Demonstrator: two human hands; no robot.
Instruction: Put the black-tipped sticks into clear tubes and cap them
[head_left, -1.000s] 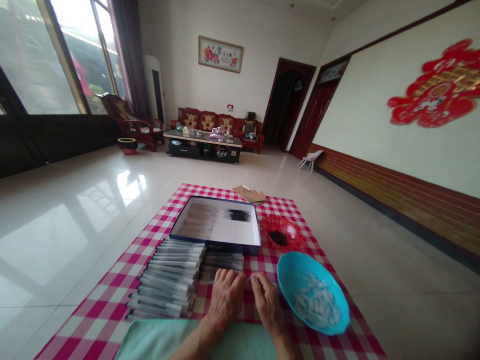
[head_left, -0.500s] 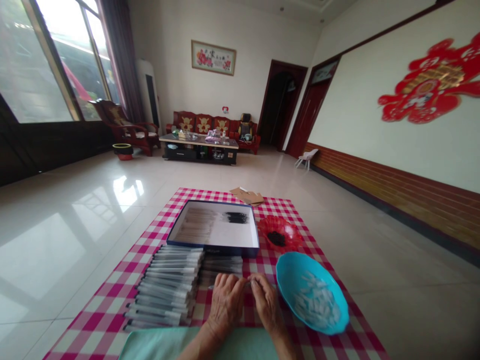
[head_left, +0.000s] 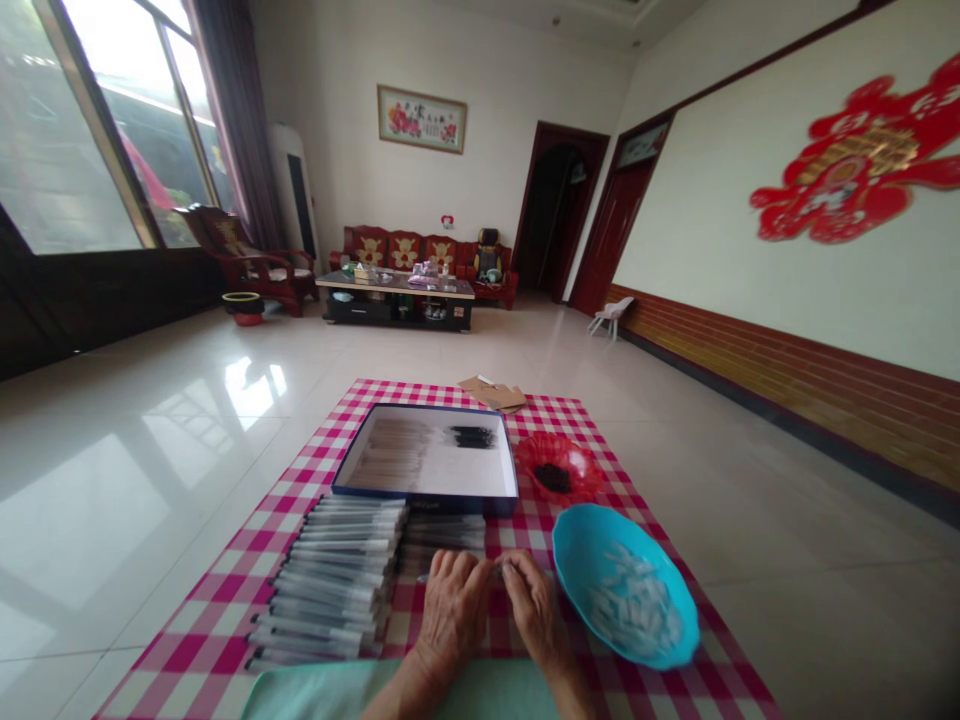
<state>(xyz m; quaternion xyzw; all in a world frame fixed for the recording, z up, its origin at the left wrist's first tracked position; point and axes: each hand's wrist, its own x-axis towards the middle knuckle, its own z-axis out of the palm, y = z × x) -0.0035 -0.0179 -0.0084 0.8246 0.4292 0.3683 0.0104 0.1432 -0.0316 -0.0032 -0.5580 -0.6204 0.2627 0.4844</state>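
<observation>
With the two hands as the centre of the dial and twelve o'clock pointing away from the person, the left forearm (head_left: 409, 685) comes in from seven o'clock and the right forearm (head_left: 564, 680) from five, so the two converge. The left hand (head_left: 455, 603) lies back uppermost, wrist fairly straight, knuckles toward twelve, fingers curled under and closed round a slim piece (head_left: 424, 577), one end of which pokes out at its nine o'clock side. The right hand (head_left: 531, 592) is bent inward, knuckles toward eleven, thumb and forefinger pinched tight on the same piece near the left thumb; most of it is hidden. The hands sit level and close, low over the checked counter (head_left: 217, 610).

A large row of pens (head_left: 341, 560) lies at nine to ten o'clock, and a smaller row of clear tubes (head_left: 446, 530) at eleven, just beyond the left knuckles. Further off at eleven is the shallow box (head_left: 465, 468); the red dish (head_left: 583, 458) stands at one. The blue bowl (head_left: 581, 535), with pale pieces (head_left: 637, 605) inside, is at three, near the right hand. A green cloth (head_left: 322, 690) spreads beneath the forearms, from five to eight.
</observation>
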